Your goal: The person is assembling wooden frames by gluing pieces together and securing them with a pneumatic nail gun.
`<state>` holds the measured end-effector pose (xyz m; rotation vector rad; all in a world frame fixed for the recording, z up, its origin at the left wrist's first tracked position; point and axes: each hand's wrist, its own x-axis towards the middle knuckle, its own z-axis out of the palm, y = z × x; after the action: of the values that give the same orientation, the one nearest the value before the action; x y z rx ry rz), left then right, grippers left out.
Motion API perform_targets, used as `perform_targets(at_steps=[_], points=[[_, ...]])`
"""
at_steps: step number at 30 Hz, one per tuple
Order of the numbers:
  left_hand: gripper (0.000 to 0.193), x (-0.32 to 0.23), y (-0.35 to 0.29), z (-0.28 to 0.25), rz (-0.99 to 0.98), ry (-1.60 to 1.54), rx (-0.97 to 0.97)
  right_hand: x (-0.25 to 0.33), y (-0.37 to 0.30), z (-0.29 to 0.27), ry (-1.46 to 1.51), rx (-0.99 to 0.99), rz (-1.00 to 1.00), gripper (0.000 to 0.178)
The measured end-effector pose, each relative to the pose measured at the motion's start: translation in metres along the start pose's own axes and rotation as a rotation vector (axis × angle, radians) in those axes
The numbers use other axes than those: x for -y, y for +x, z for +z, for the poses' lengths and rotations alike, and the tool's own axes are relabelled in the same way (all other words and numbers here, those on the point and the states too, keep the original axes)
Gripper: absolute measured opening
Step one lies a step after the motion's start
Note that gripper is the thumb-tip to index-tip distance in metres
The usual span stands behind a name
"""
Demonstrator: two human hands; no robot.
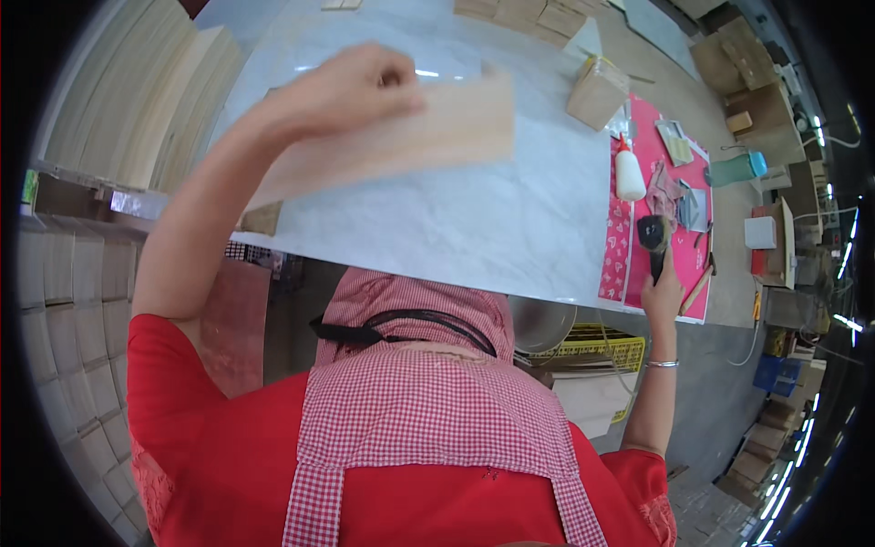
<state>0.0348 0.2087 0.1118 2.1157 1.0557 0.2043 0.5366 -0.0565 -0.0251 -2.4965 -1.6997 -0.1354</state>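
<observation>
My left hand [365, 87], smeared by motion, has its fingers curled at the upper edge of a pale wooden board [447, 128]. The board is blurred too and lies at a slant over the left half of the white marbled table [437, 228]. Its left end is partly covered by my forearm. On the right, my right hand [663, 294] is closed round the black handle of a mallet [653, 233] with a dark, blocky head. The mallet is above a pink patterned mat [624, 264], close to a crumpled pinkish cloth [663, 193].
A white glue bottle [629, 175] with a red tip stands beside a wooden block [598, 94]. A teal bottle [736, 170] is farther right. Stacked boards [137, 91] rise at the left, and a yellow crate [620, 351] sits below the table edge.
</observation>
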Motion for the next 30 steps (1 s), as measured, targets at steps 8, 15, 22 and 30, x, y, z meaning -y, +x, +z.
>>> perform_targets(at_steps=[8,15,22,30], points=[[0.031,-0.025,-0.010,0.049,-0.072,-1.010,-0.551,0.016,0.008,0.019,-0.095,-0.044,0.204,0.063],[0.027,0.039,-0.076,0.175,-0.477,-1.420,-0.657,0.112,0.127,0.051,0.445,-0.427,0.007,0.079],[0.023,0.037,-0.110,0.183,-0.509,-1.529,-0.677,0.209,0.224,0.073,0.416,-0.366,0.495,0.098],[0.021,0.029,-0.138,0.198,-0.585,-1.519,-0.377,0.201,0.216,0.082,0.569,-0.445,0.494,0.061]])
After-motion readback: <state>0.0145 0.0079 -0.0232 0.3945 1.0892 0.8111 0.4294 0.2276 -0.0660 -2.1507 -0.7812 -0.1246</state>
